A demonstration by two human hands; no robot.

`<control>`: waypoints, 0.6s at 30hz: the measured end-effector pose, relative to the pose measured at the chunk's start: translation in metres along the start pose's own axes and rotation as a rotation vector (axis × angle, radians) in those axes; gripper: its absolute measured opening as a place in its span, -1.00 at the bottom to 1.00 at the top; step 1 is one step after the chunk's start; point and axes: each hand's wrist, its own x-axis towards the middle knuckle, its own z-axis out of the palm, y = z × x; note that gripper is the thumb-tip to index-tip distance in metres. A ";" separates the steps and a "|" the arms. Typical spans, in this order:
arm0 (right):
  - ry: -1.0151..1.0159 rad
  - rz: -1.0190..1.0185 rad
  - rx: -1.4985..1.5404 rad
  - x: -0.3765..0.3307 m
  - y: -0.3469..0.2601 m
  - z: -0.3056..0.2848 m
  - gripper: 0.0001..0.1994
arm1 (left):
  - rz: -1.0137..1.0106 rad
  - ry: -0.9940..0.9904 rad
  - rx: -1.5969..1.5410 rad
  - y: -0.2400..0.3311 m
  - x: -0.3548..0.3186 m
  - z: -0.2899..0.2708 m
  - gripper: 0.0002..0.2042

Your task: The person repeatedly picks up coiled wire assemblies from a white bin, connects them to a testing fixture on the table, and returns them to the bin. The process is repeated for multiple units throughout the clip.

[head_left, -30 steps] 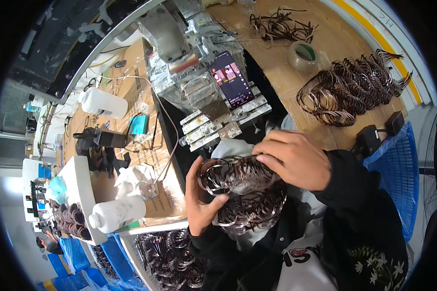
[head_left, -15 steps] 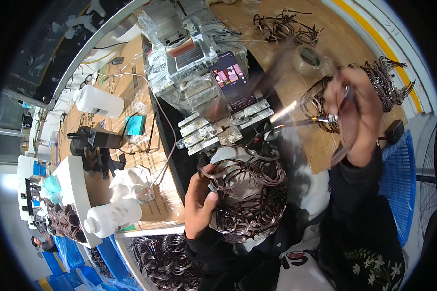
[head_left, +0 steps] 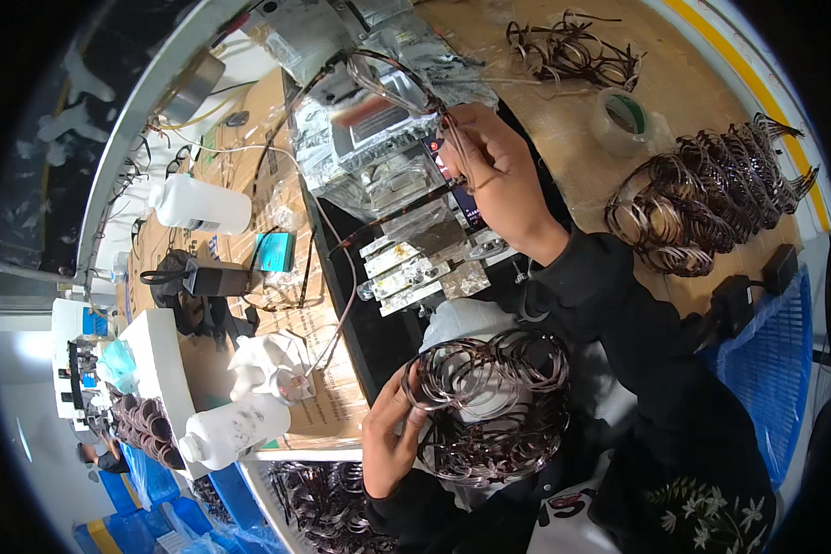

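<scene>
A thin, glossy, dark brown frame of looped strips [head_left: 415,203] is being held up over a grey metal machine wrapped in clear plastic [head_left: 392,185] by the right hand [head_left: 494,180]; its grip is being clamped on the frame, which is being pinched between thumb and fingers; a dark, flat phone [head_left: 472,210] is being partly covered by that hand; a tangled bundle of dark brown looped frames [head_left: 499,452] is being borne on the lap, its edge being touched by the left hand [head_left: 392,439]; whether that second grip is being closed on a loop cannot be told; a larger coiled stack of dark brown frames [head_left: 716,194] is being carried by the brown cardboard-covered desk [head_left: 559,138], near a clear roll of tape [head_left: 619,120]; the step in hand is seemingly being confined to one frame being handled apart from its bundle; as judged, a steady pinch is being called for by the next move, with snags on the pale thin cable [head_left: 328,222] being avoided.
</scene>
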 end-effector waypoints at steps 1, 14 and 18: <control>0.004 -0.011 0.007 0.001 0.004 0.002 -0.88 | -0.017 -0.024 0.016 0.001 -0.002 -0.001 -0.62; 0.069 -0.064 -0.105 -0.010 -0.010 0.004 -0.86 | 0.157 0.481 -0.008 0.028 0.018 -0.013 -0.53; 0.010 -0.422 -0.109 -0.029 -0.039 0.005 -0.89 | 0.415 0.496 0.037 0.061 0.025 -0.010 -0.42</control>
